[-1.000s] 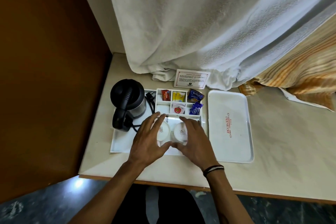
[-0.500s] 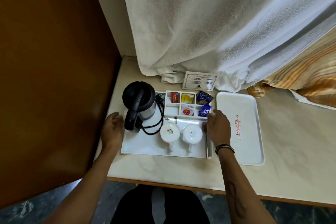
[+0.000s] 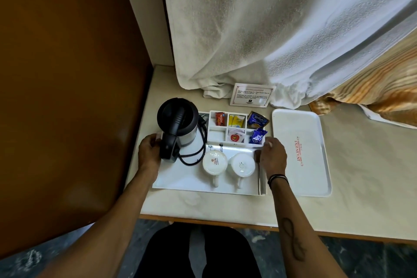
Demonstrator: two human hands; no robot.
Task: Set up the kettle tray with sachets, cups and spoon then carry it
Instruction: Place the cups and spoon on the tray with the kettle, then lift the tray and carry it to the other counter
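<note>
Two hands on one kettle tray (image 3: 180,184): left hand (image 3: 150,153) curled over the left rim beside the kettle (image 3: 177,124), right hand (image 3: 274,154) closed on the right rim. Contents: sachets (image 3: 234,136) in far compartments; two cups (image 3: 228,163) inverted, near centre; spoon not made out. Position: on the worktop (image 3: 203,206), an empty second tray (image 3: 302,153) just right. Step judged: loading done, carry pending. Next move calls for a level, even lift; the kettle weights the left side.
</note>
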